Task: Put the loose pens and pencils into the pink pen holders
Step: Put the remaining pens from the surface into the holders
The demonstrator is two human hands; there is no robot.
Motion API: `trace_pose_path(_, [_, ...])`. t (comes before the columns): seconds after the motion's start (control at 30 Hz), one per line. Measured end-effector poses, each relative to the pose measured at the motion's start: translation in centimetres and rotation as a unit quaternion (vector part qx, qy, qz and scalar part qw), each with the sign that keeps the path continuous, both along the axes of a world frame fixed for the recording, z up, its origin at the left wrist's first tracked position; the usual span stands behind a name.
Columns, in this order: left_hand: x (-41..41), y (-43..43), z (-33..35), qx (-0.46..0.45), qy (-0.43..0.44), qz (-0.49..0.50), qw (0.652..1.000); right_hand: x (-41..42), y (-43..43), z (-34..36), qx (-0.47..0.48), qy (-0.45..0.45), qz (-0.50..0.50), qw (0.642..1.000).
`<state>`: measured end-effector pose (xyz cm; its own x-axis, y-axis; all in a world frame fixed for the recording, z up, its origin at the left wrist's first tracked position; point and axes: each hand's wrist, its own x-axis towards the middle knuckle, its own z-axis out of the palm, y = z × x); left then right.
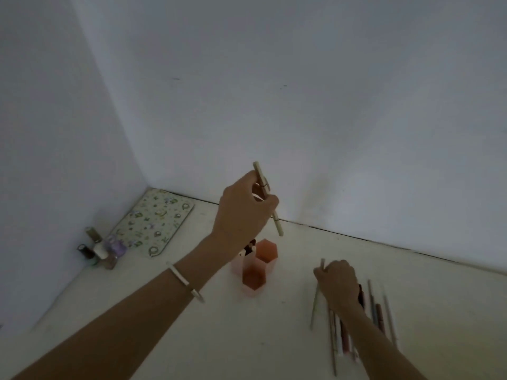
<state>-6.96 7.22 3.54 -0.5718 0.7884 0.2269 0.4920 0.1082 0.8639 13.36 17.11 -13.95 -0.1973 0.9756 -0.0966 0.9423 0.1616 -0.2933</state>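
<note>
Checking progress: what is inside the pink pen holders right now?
A few pens stand in the rear left compartment of the pink pen holders; the left hand partly covers them. The other two compartments look empty, though their bottoms are hidden.

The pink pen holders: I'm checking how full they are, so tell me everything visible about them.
The pink pen holders are three hexagonal tubes clustered together, seemingly translucent plastic, standing upright on the white table. The front and back ones look empty; the left one, partly hidden by the left forearm, holds a few pens. No hand grips them.
</note>
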Motion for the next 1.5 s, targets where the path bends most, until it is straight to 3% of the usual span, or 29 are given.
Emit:
trace_pose_path(0.1, [-0.6,0.4,-1.0,-0.019,0.015,0.001,1.0,-1.4,1.1,5.2,0.063,0.192,-0.013,0.979])
trace_pose_path(0.2, [-0.3,1.1,-2.6,-0.065,0.057,-0.003,0.996,-2.7,0.8,10.9,0.13,0.353,-0.033,0.926])
trace_pose_path(0.3, [-0.2,1.7,-4.5,-0.121,0.164,0.008,0.979,-3.5,-0.7,14.4,0.182,0.45,-0.043,0.873])
trace_pose_path(0.4, [-0.4,2.2,-6.3,-0.175,0.257,0.027,0.95,-4.1,-2.2,15.3,0.183,0.486,-0.05,0.853])
trace_pose_path(0.5, [-0.6,2.5,-7.2,-0.195,0.277,0.03,0.941,-4.6,-3.2,14.4,0.171,0.493,-0.057,0.851])
trace_pose_path(0.73, [-1.2,2.5,-7.4,-0.155,0.226,0.02,0.962,-4.9,-3.7,12.5,0.171,0.501,-0.091,0.843])
trace_pose_path(0.93, [-1.0,2.9,-8.6,-0.288,0.317,-0.01,0.903,-5.1,-3.5,11.5,0.164,0.504,-0.099,0.842])
trace_pose_path(1.0, [-1.3,3.1,-8.8,-0.296,0.277,-0.021,0.914,-5.5,-3.6,10.7,0.148,0.493,-0.09,0.852])
trace_pose_path(1.2, [-3.5,1.9,-5.8,-0.196,0.106,0.009,0.975,-6.8,-3.8,8.2,0.14,0.421,-0.046,0.895])
trace_pose_path(1.33, [-3.2,0.0,-3.7,-0.104,0.085,-0.006,0.991,-8.0,-4.1,6.6,0.121,0.375,-0.011,0.919])
trace_pose_path(1.5, [0.7,-1.8,-3.4,-0.064,0.072,-0.065,0.993,-7.7,-4.0,6.4,0.084,0.288,0.016,0.954])
